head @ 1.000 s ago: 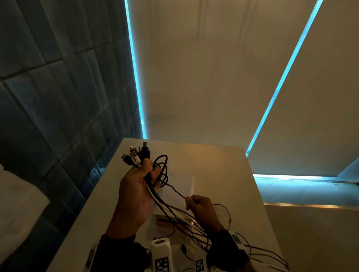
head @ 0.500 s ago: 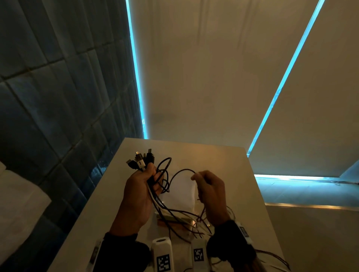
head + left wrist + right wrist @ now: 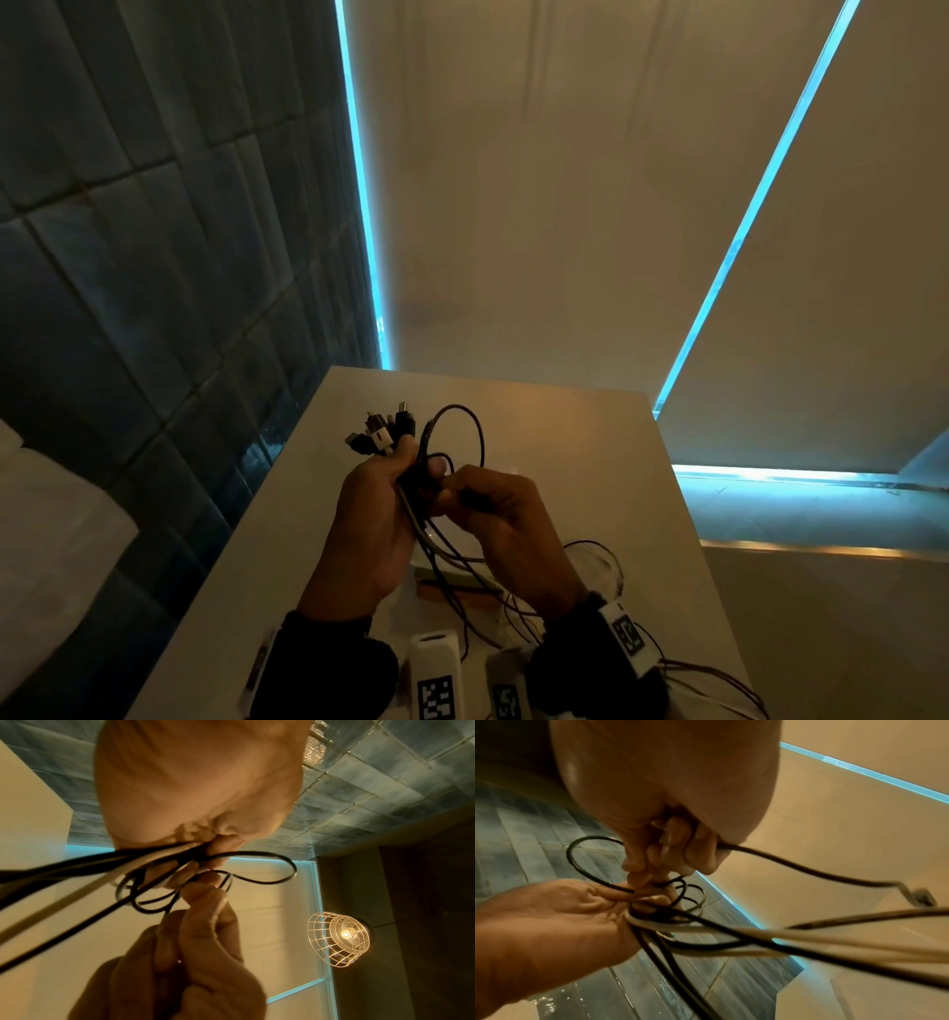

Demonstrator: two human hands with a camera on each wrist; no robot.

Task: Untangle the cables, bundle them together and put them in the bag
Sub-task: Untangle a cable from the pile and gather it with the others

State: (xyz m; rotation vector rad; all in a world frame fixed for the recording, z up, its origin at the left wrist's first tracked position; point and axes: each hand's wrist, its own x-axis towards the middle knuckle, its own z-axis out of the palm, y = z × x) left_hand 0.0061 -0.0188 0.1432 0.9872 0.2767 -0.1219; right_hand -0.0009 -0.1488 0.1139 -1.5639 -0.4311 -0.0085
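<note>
Both hands up over the pale table. My left hand is fisted round the bundle of cables; the plug ends fan out past my knuckles on the far side. A black loop stands up right of the plugs. My right hand sits just right of the left, fingers curled, pinching one black cable close against the bundle; from the right wrist view that cable trails off right to a blurred connector.

Loose strands hang from both fists toward me and spread across the near table edge. They cross over a flat greenish-brown thing on the table below my hands; cannot tell what it is, nor whether it is the bag.

Dark tiled wall on the left. A caged lamp glows in the left wrist view.
</note>
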